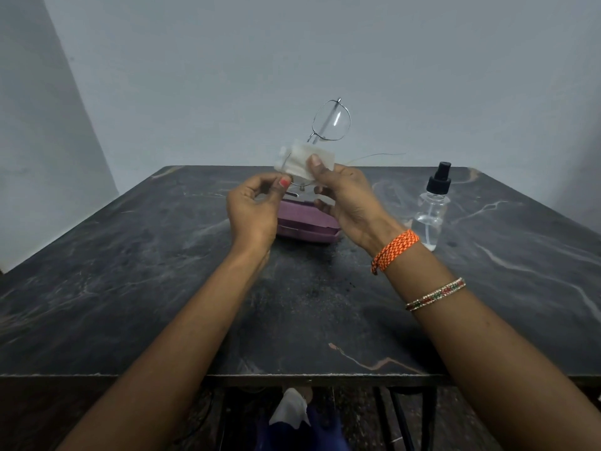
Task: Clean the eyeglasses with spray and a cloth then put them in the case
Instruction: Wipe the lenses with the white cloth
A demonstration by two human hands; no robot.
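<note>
Thin metal-framed eyeglasses are held up on end above the table, one lens high and bare, the lower lens wrapped in a white cloth. My right hand pinches the cloth around that lower lens, thumb on top. My left hand pinches the frame's lower edge between thumb and fingers. A purple case lies shut on the table right below both hands, partly hidden by them. A clear spray bottle with a black pump top stands upright to the right of my right wrist.
The dark marble-patterned table has its front edge near me and a pale wall close behind its far edge. Dark metal legs and a bit of white and blue clothing show under the front edge.
</note>
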